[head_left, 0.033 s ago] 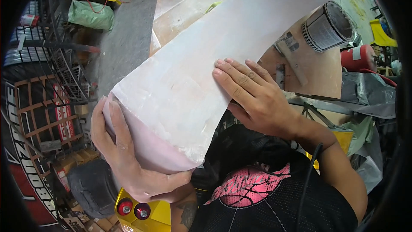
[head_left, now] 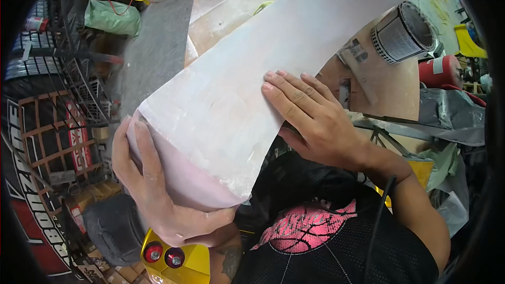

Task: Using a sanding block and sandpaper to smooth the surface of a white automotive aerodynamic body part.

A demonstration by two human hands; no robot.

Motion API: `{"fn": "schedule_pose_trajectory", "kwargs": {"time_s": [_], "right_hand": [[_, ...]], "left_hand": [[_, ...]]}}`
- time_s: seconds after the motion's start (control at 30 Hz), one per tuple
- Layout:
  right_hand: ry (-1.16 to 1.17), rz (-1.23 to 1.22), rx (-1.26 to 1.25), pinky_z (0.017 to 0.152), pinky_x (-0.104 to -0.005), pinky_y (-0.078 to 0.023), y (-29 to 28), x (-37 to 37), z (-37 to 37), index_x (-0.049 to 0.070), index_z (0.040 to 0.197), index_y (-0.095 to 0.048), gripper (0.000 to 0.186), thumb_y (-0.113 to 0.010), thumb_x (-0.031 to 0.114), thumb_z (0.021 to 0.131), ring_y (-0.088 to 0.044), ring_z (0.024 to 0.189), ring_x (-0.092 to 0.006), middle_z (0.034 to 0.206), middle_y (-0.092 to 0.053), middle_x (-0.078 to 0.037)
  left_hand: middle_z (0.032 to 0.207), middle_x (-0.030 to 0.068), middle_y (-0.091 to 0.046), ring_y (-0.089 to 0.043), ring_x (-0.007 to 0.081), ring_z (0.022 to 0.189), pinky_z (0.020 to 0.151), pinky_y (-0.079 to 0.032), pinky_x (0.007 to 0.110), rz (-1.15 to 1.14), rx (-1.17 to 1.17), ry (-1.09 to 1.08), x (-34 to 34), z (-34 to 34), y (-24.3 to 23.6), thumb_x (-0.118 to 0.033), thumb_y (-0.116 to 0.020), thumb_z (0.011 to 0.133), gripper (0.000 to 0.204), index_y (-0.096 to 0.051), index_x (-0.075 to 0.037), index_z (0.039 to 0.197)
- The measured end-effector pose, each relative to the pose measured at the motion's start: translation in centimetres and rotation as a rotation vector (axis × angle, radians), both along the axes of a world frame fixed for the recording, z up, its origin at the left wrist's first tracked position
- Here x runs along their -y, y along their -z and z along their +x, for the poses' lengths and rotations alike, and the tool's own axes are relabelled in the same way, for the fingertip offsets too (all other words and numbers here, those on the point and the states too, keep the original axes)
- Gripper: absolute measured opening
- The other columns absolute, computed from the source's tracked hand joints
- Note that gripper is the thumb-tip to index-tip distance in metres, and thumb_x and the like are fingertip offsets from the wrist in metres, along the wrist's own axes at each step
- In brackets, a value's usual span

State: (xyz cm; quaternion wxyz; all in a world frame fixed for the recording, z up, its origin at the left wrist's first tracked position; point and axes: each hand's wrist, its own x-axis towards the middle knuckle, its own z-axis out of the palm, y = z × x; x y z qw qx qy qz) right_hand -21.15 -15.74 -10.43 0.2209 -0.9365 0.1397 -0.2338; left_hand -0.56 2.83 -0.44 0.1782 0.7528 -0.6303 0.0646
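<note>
White panel (head_left: 221,102): cut off by the top edge, upper right.
Right hand (head_left: 318,118): thumb tip hidden by panel.

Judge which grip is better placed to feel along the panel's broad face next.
Probably the right grip: its fingers lie flat on the white panel, while the left grip holds the pinkish end.

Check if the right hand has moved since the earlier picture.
No, not visibly: the right hand keeps the same place relative to the round can.
</note>
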Motion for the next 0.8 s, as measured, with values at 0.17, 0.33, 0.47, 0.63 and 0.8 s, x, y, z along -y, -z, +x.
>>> {"fn": "schedule_pose_trajectory", "kwargs": {"time_s": [0.17, 0.33, 0.47, 0.63, 0.8], "right_hand": [[-0.127, 0.151, 0.043, 0.116, -0.0512, -0.039, -1.4, -2.4, -0.3, 0.001, 0.151, -0.046, 0.081, -0.08, 0.014, 0.079, -0.05, 0.143, -0.037, 0.155, -0.05, -0.021], [-0.231, 0.253, 0.157, 0.114, -0.0462, -0.041, -2.1, -4.2, -1.1, 0.003, 0.146, -0.055, 0.064, -0.074, 0.014, 0.086, -0.053, 0.141, -0.0313, 0.153, -0.053, -0.018], [-0.253, 0.201, 0.211, 0.113, -0.0443, -0.042, -1.8, -4.0, -1.2, 0.005, 0.141, -0.061, 0.055, -0.072, 0.012, 0.087, -0.058, 0.137, -0.0282, 0.148, -0.06, -0.014], [-0.237, 0.117, 0.212, 0.112, -0.0434, -0.043, -0.8, -3.1, -0.9, 0.006, 0.14, -0.062, 0.054, -0.071, 0.011, 0.087, -0.059, 0.135, -0.0254, 0.147, -0.061, -0.012], [-0.116, 0.04, 0.104, 0.114, -0.0447, -0.04, 0.7, -1.7, -0.8, 0.007, 0.145, -0.058, 0.06, -0.071, 0.009, 0.087, -0.055, 0.14, -0.0254, 0.151, -0.057, -0.011]], "left_hand": [[0.152, 0.0318, -0.034, -0.044, 0.0511, 0.133, 0.105, -0.042, 0.061, -0.001, -0.011, -0.009, -0.1, 0.1, 0.1, -0.055, -0.089, 0.046, 0.136, -0.036, -0.007, 0.161], [0.152, 0.0315, -0.034, -0.043, 0.0511, 0.134, 0.105, -0.041, 0.061, -0.037, -0.065, 0.006, -0.2, 0.2, 0.4, -0.055, -0.088, 0.044, 0.137, -0.036, -0.009, 0.162], [0.154, 0.0307, -0.036, -0.044, 0.0442, 0.139, 0.113, -0.039, 0.055, 0.021, -0.038, -0.003, -0.4, 0.2, -0.1, -0.039, -0.081, 0.038, 0.136, -0.035, -0.003, 0.161], [0.153, 0.0317, -0.037, -0.046, 0.0452, 0.138, 0.111, -0.041, 0.055, 0.005, -0.023, -0.007, -0.2, 0.1, -0.2, -0.038, -0.08, 0.038, 0.135, -0.035, -0.003, 0.161], [0.153, 0.0311, -0.037, -0.045, 0.051, 0.134, 0.107, -0.041, 0.06, -0.041, -0.085, -0.013, 0.3, 0.3, 0.0, -0.046, -0.088, 0.04, 0.133, -0.043, -0.007, 0.158]]}}
